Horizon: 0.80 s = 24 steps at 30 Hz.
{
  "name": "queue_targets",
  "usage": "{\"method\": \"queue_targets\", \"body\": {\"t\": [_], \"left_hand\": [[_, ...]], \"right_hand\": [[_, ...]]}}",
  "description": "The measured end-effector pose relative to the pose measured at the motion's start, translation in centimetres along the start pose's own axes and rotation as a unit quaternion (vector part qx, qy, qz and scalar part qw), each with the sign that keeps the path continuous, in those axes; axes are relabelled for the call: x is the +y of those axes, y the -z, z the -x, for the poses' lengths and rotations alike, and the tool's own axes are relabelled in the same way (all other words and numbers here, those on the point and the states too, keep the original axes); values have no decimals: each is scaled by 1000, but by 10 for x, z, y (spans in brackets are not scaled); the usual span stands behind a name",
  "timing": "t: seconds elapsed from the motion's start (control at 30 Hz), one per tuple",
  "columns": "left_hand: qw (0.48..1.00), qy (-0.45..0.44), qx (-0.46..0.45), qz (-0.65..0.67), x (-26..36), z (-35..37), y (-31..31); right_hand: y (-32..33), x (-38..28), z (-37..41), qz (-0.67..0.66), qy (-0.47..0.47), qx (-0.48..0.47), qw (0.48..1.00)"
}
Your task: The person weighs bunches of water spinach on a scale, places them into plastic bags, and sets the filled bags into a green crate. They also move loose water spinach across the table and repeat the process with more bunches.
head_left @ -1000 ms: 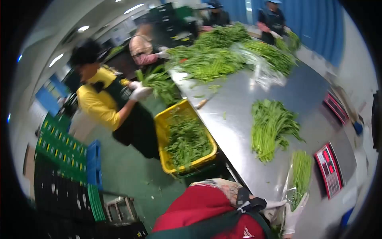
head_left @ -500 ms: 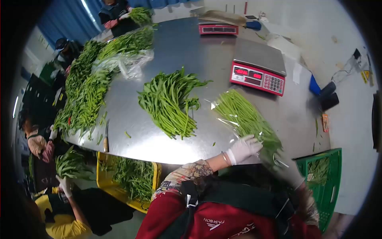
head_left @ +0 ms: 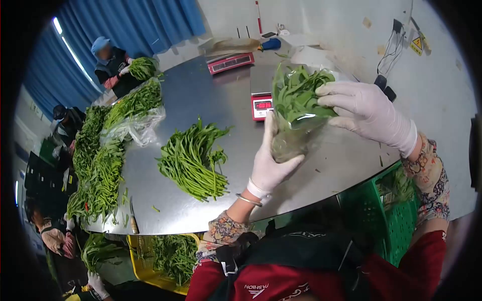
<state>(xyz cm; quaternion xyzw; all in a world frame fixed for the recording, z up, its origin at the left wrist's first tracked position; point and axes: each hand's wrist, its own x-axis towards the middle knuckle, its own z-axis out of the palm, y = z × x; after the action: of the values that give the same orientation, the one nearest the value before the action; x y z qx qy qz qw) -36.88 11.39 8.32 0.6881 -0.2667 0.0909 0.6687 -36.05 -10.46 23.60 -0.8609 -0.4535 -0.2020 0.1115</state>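
Note:
A clear plastic bag of leafy greens (head_left: 301, 100) is held up above the table, its leaves at the upper end. My gloved left hand (head_left: 276, 165) grips the bag low on its left side, thumb up along the plastic. At the upper right, my gloved right hand (head_left: 369, 110) closes its fingers and thumb on the bag's edge beside the leaves. Just behind the bag stands a red digital scale (head_left: 261, 106), partly hidden, its display lit. A loose bunch of long-stemmed greens (head_left: 196, 163) lies on the table left of my hands.
The metal table (head_left: 186, 95) carries a long heap of greens (head_left: 103, 155) with plastic film on it, a knife (head_left: 133, 223) and a second scale (head_left: 231, 63). A yellow crate (head_left: 138, 261) and a green crate (head_left: 396, 220) stand below the edge. Several people work at the left.
The bag has been raised off the table and turned, so its leafy end now points up. My left hand has shifted to its lower side; my right hand has come up to its edge.

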Motion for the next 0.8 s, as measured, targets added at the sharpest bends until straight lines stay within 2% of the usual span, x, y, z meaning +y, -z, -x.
{"method": "queue_targets", "body": {"t": [0.1,0.17,0.2,0.27,0.33,0.37,0.4,0.47,0.5,0.6,0.63,0.67,0.7,0.77,0.8], "left_hand": [[999,36,0,30,-9,-5,13],[998,42,2,47,2,-1,16],[1000,23,4,6,-1,-1,18],[997,-17,2,-70,-12,-3,18],[1000,5,1,-29,-14,-3,13],[999,28,-9,-16,-18,-1,16],[998,41,-23,37,-14,0,17],[992,61,-48,104,-6,5,20],[991,67,-33,107,-9,17,23],[997,47,-22,54,-10,29,24],[999,31,-16,24,-9,25,24],[996,37,-14,78,-11,25,23],[990,45,-16,129,-14,24,21],[990,45,-26,134,-13,21,21],[990,42,-29,128,-12,18,21]], "right_hand": [[5,3,-14,8,7,-44,999],[3,5,-22,-2,-45,-107,993],[1,9,-26,-10,-77,-135,988],[0,33,-27,-87,-60,-90,990],[-9,55,-25,-110,-7,-47,993],[-12,32,-24,-194,-115,-84,971],[-17,16,-27,-144,39,-47,988],[-14,-30,-29,-56,101,-76,990],[-12,-28,-34,-108,109,-72,985],[-16,-21,-33,-123,29,-53,991],[-17,-29,-31,-124,50,-59,989],[-18,-36,-31,-127,69,-65,987],[-12,-43,-37,-191,80,-103,973],[-4,-32,-45,-169,33,-154,973],[-5,-29,-47,-175,31,-127,976]]}}
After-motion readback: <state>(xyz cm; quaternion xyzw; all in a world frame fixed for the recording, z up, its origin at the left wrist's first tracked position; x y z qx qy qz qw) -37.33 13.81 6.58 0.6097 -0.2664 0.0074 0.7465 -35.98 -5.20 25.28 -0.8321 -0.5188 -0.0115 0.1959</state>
